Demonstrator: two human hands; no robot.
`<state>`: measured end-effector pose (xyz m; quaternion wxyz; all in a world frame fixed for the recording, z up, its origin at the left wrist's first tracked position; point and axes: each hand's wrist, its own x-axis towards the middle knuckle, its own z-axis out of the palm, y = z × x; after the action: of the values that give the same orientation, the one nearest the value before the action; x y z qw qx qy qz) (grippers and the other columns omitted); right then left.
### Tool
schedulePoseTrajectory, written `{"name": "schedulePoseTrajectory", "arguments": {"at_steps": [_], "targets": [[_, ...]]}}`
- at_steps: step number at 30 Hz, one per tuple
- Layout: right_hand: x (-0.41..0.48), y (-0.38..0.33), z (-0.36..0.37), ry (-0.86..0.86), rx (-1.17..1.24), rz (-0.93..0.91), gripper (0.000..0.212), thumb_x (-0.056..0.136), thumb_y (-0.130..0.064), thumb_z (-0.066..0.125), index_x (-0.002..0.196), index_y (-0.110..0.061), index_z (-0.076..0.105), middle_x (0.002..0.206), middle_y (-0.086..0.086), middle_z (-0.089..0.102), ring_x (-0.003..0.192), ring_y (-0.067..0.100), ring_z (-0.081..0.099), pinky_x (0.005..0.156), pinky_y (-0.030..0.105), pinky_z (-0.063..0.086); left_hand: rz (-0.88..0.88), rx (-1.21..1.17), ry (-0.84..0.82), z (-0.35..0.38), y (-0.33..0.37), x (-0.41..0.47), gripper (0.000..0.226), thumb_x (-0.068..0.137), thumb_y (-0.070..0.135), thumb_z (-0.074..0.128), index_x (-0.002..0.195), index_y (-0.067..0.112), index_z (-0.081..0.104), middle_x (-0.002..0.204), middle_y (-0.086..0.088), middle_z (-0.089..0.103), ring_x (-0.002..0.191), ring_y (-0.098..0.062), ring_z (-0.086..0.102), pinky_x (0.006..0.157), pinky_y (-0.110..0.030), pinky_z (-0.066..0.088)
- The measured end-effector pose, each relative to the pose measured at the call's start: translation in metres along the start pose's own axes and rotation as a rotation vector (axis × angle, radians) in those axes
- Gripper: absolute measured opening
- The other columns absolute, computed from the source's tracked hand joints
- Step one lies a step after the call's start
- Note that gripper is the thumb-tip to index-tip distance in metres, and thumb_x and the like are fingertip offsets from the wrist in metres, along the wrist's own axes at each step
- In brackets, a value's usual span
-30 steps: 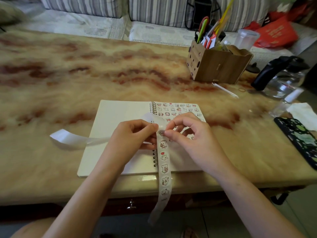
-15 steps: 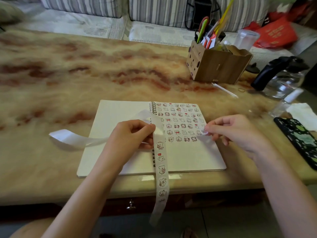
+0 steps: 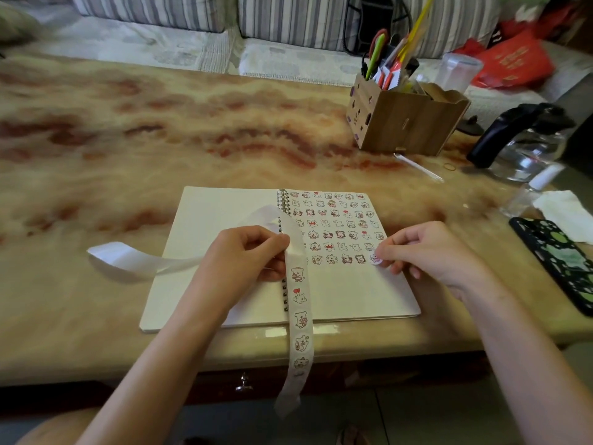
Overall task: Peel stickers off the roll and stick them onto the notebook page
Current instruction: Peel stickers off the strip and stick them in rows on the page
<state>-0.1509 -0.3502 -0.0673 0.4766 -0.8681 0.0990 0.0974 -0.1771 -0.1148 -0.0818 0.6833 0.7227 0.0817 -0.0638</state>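
An open spiral notebook lies at the table's near edge; its right page carries several rows of small cartoon stickers. My left hand pinches the sticker strip over the spiral binding. The strip hangs down past the table edge, and its bare backing trails left across the left page onto the table. My right hand pinches one round sticker at the right end of the lowest sticker row, touching the page.
A wooden organiser with scissors and pens stands at the back right. A glass kettle with a black handle, a white tissue and a dark patterned phone case sit along the right edge. A striped sofa runs behind the table.
My right hand left the strip with a peeled sticker, moved right across the page, then lowered it to the end of the bottom row. My left hand stayed put.
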Motion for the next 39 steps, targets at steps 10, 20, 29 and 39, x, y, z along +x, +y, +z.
{"name": "schedulePoseTrajectory", "arguments": {"at_steps": [10,20,29,39], "targets": [[-0.0024,-0.0004,0.0001,0.000,-0.019,0.002,0.003,0.074,-0.006,0.074,0.072,-0.005,0.072,0.063,0.004,0.071,0.048,0.005,0.056,0.046,0.020,0.034,0.005,-0.002,-0.007,-0.0006,-0.0011,0.0002,0.019,0.089,0.011,0.061,0.072,0.005,0.068,0.066,-0.008,0.069,0.056,-0.012,0.062,0.056,-0.017,0.055],[-0.0012,0.0001,0.0013,0.008,-0.028,0.009,0.004,0.075,-0.005,0.073,0.071,-0.005,0.072,0.063,0.003,0.071,0.047,0.004,0.056,0.045,0.019,0.035,0.001,0.001,-0.001,-0.0004,-0.0019,0.0016,0.021,0.088,0.012,0.062,0.069,0.007,0.068,0.065,-0.008,0.069,0.056,-0.012,0.063,0.057,-0.018,0.056],[-0.0013,-0.0003,0.0029,0.024,-0.036,0.018,0.003,0.074,-0.004,0.073,0.072,-0.004,0.072,0.065,0.007,0.070,0.048,0.008,0.055,0.043,0.018,0.034,0.001,0.010,0.001,-0.0005,-0.0016,0.0016,0.021,0.088,0.012,0.062,0.069,0.007,0.068,0.066,-0.009,0.070,0.056,-0.012,0.063,0.057,-0.018,0.056],[0.0007,0.0000,0.0070,0.026,-0.055,0.012,0.008,0.077,-0.001,0.071,0.071,-0.004,0.067,0.061,0.005,0.065,0.043,0.006,0.050,0.037,0.012,0.033,0.000,0.012,-0.003,-0.0004,-0.0017,0.0014,0.021,0.088,0.013,0.062,0.068,0.007,0.068,0.066,-0.009,0.070,0.056,-0.011,0.064,0.057,-0.018,0.056]]}}
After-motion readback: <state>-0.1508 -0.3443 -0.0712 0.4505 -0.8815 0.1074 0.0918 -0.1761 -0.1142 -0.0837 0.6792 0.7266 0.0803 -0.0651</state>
